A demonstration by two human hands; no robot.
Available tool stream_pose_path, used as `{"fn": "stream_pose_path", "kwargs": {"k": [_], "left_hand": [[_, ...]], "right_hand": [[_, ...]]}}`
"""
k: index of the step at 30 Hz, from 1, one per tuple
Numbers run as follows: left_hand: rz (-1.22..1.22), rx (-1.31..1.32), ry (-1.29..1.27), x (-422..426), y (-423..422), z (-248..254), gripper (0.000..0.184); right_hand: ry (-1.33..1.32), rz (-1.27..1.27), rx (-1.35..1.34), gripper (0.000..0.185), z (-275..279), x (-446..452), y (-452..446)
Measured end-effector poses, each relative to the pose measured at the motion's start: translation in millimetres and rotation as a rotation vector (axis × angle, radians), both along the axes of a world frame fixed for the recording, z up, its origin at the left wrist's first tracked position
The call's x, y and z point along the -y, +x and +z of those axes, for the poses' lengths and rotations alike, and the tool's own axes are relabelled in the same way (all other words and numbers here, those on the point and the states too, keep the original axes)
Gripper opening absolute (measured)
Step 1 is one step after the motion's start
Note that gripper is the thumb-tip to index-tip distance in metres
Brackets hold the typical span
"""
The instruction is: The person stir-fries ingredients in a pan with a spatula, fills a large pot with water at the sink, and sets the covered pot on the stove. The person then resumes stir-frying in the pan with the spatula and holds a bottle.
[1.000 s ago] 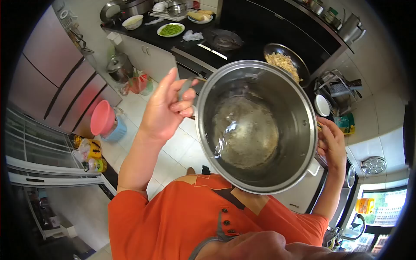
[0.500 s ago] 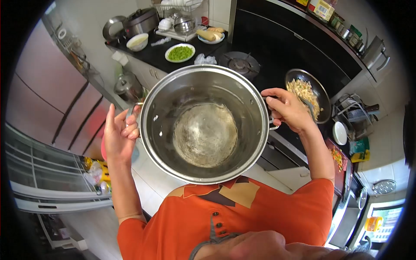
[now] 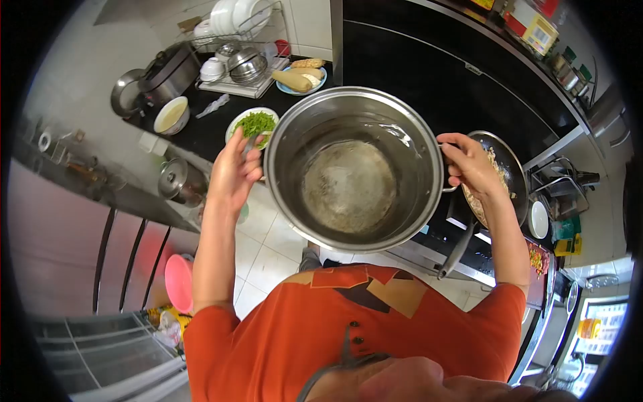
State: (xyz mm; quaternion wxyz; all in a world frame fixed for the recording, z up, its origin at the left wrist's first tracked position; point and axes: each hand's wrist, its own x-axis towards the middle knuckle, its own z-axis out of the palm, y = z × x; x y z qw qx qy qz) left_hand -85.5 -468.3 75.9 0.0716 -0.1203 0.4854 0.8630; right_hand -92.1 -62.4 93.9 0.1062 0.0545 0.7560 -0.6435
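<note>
A large steel pot [image 3: 351, 231], wide and shiny, is held up in front of my body with its open top towards me. Clear liquid appears to lie in the bottom. My left hand [image 3: 236, 164] grips the handle on the pot's left side. On the opposite side my right hand [image 3: 467, 164] is closed around the other handle. Just behind my right forearm, a frying pan [image 3: 512, 161] with chopped pale food sits on the stove side. Past my left fingers stands a white plate of chopped greens [image 3: 256, 123]. The burner is hidden behind the pot.
On the black counter are a bowl [image 3: 172, 116], a plate of root vegetables [image 3: 301, 77], a dish rack [image 3: 268, 30] and a cooker [image 3: 171, 75]. A lidded pot [image 3: 182, 181] stands at the left, with a pink basin [image 3: 179, 283] lower down. A white dish [image 3: 538, 220] is at the right.
Both hands have carried the pot to the right and slightly up in view, towards the stove. The view has shifted, so the frying pan's handle and pink basin now show more.
</note>
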Motion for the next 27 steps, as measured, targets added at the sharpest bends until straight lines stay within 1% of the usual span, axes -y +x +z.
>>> {"fn": "stream_pose_path", "kwargs": {"k": [1, 3, 4, 5, 11, 13, 19, 22, 25, 27], "left_hand": [[-0.093, -0.020, 0.005, 5.0, -31.4, -8.4, 0.048], [-0.202, -0.025, 0.018, 5.2, -92.6, -22.6, 0.044], [-0.251, -0.029, 0.018, 1.9, -119.6, -26.7, 0.042], [-0.298, -0.033, 0.008, -1.3, -144.8, -28.9, 0.040], [-0.463, -0.016, 0.002, -27.4, -255.4, -53.3, 0.035], [-0.491, -0.004, 0.015, -31.8, -279.5, -56.5, 0.029], [-0.568, 0.004, 0.051, -37.6, -316.0, -70.4, 0.030], [-0.597, 0.017, 0.101, -39.8, -325.4, -72.9, 0.030], [-0.641, 0.029, 0.145, -39.0, -340.9, -78.7, 0.029], [-0.671, 0.033, 0.160, -35.6, -345.1, -86.9, 0.029]], "right_hand": [[-0.018, -0.064, 0.021, 0.030, -4.1, 0.8, -9.3], [0.041, -0.188, 0.017, 0.029, -14.1, 4.2, -26.9], [0.004, -0.219, 0.047, 0.028, -20.1, 1.1, -36.4], [0.042, -0.291, 0.049, 0.027, -20.0, 7.5, -42.1], [0.071, -0.487, 0.094, 0.023, -46.5, 3.5, -79.4], [0.099, -0.537, 0.077, 0.022, -50.3, 5.4, -91.1], [0.118, -0.603, 0.106, 0.021, -57.9, 9.1, -103.9], [0.050, -0.651, 0.133, 0.021, -58.6, 9.2, -104.9], [0.082, -0.652, 0.172, 0.021, -53.3, 18.8, -105.1], [-0.002, -0.623, 0.165, 0.020, -59.6, 13.7, -101.5]]}}
